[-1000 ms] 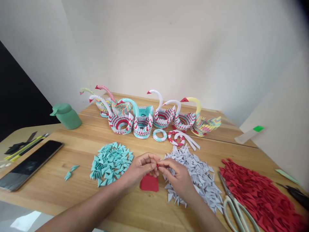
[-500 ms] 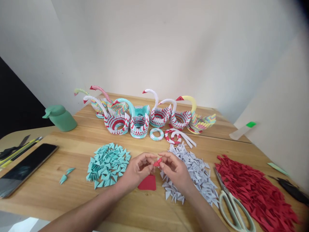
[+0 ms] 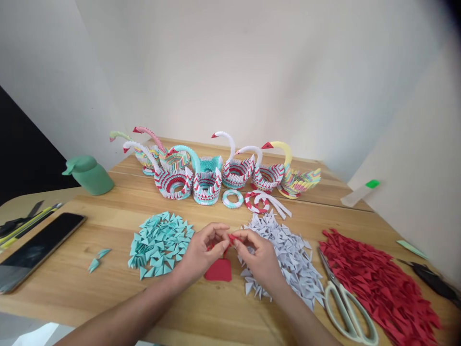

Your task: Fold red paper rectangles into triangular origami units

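Red paper bit (image 3: pixel 230 238) pinched btwn fingers of left hand (image 3: pixel 201 250) & right hand (image 3: pixel 261 257), above table (image 3: pixel 216 307).

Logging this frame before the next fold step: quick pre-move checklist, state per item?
1. Small red paper piece pinched between left hand and right hand: ok.
2. Fold state of that piece: cannot tell, fingers cover it.
3. Red paper stack on the table under the hands, within reach: ok.
4. White folded pieces and teal folded pieces lie in separate piles, unmixed: ok.
5. Scissors lie apart from both hands: ok.
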Tool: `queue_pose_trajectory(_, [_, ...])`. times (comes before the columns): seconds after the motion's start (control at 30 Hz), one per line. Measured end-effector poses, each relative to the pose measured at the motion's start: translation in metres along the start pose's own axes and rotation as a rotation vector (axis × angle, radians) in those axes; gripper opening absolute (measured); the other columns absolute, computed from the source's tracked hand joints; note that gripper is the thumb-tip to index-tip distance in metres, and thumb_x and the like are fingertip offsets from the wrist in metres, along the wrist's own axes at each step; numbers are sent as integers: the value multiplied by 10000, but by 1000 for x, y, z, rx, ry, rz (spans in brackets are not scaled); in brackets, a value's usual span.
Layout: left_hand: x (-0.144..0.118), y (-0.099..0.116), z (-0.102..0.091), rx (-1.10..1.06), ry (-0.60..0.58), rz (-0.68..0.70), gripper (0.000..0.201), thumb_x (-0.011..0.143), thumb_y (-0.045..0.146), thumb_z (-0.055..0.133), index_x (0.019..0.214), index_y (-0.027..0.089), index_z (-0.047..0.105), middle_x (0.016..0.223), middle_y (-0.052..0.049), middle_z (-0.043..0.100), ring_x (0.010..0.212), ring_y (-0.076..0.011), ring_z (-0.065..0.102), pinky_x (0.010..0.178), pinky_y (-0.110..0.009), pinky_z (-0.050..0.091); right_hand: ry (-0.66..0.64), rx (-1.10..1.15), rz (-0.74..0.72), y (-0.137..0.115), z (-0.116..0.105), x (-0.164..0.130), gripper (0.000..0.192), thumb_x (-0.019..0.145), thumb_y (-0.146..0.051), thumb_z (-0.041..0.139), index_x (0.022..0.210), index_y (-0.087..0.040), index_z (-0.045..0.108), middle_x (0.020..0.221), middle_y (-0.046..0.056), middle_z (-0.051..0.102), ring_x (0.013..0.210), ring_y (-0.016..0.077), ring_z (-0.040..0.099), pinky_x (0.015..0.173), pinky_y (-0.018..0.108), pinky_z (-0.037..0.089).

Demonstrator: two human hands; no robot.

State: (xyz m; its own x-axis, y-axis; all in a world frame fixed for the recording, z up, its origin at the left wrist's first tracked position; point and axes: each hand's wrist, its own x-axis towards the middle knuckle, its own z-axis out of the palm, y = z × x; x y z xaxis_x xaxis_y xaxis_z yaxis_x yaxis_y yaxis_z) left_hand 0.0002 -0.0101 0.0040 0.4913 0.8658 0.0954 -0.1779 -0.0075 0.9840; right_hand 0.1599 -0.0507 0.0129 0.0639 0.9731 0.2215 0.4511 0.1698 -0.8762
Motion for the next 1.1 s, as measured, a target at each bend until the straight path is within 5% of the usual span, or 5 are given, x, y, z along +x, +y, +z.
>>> queue_pose_trajectory(0.23, [1,-5,2,116,-10,-23,256,797,389,630,803,133,626,667,-17,577,624,-124,500,605,-235,417,20,50,19,-1,1,-1,136,821,-257,568,856,-175,670,748,30,698,681,160,644,639,253,512])
queue_pose_trajectory(0.53, [2,-7,0,106,36,-31,240,788,374,624,747,139,607,626,-7,571,582,-127,513,585,-237,403,-16,43,23,2,7,-3,144,851,-254,532,908,-188,647,774,24,704,693,160,652,662,263,526])
queue_pose_trajectory(0.83, [-1,-10,-2,498,26,137,127,762,120,530,725,177,637,719,-18,635,672,-148,544,665,-230,397,13,-204,-287,0,4,-2,170,838,-198,563,980,-220,653,912,68,673,862,211,611,784,341,489])
queue_pose_trajectory(0.97, [-1,-5,-1,385,21,73,121,807,216,548,730,172,630,681,-20,620,644,-145,543,635,-234,403,-20,-75,-135,2,1,-1,194,895,-244,497,988,-216,665,906,55,692,842,193,633,758,303,493])
queue_pose_trajectory(1.1, [4,-5,-3,11,1,-110,263,763,403,642,782,144,596,627,-14,602,554,-128,538,571,-249,418,-57,150,72,2,-1,2,215,853,-324,553,969,-185,670,829,41,693,765,182,641,691,278,500])
